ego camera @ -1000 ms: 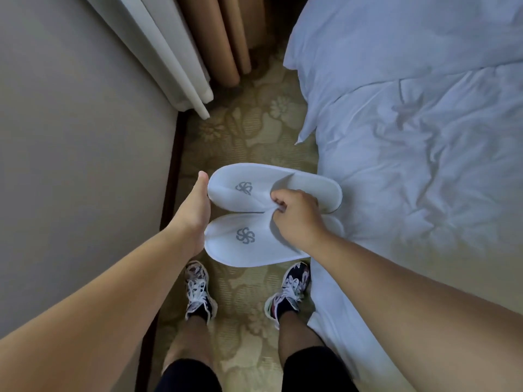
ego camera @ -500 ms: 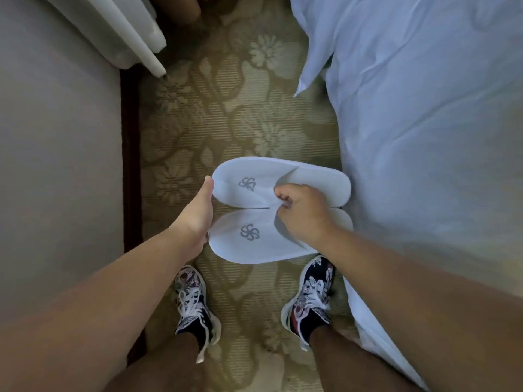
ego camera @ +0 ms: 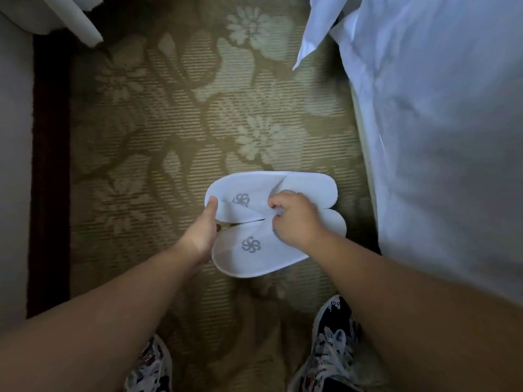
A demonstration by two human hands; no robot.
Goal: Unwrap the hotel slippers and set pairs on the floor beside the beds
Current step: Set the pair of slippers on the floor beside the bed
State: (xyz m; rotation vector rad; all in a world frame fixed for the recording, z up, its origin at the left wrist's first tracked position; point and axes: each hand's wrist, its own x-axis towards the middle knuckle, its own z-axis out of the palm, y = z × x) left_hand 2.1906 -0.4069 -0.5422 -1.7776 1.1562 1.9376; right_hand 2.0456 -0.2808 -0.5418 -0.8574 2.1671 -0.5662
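Observation:
Two white hotel slippers with grey swirl logos lie side by side, toes to the left, low over the patterned carpet [ego camera: 175,131]. The far slipper [ego camera: 300,183] and the near slipper [ego camera: 254,256] touch along their inner edges. My left hand [ego camera: 202,230] grips the toe ends, thumb on the far slipper's toe. My right hand [ego camera: 294,216] pinches the uppers of both slippers at their openings. I cannot tell whether the soles touch the carpet. The bed [ego camera: 441,123] with its white duvet runs along the right.
A grey wall [ego camera: 14,165] with a dark baseboard [ego camera: 49,165] bounds the left side. White curtain hems [ego camera: 85,26] hang at the top left. My two patterned sneakers [ego camera: 331,352] stand on the carpet near the bottom edge. A pillow corner [ego camera: 311,38] overhangs the bed's edge.
I have bent down; both hands have lowered the slipper pair toward the carpet beside the bed. The grip on the slippers is unchanged.

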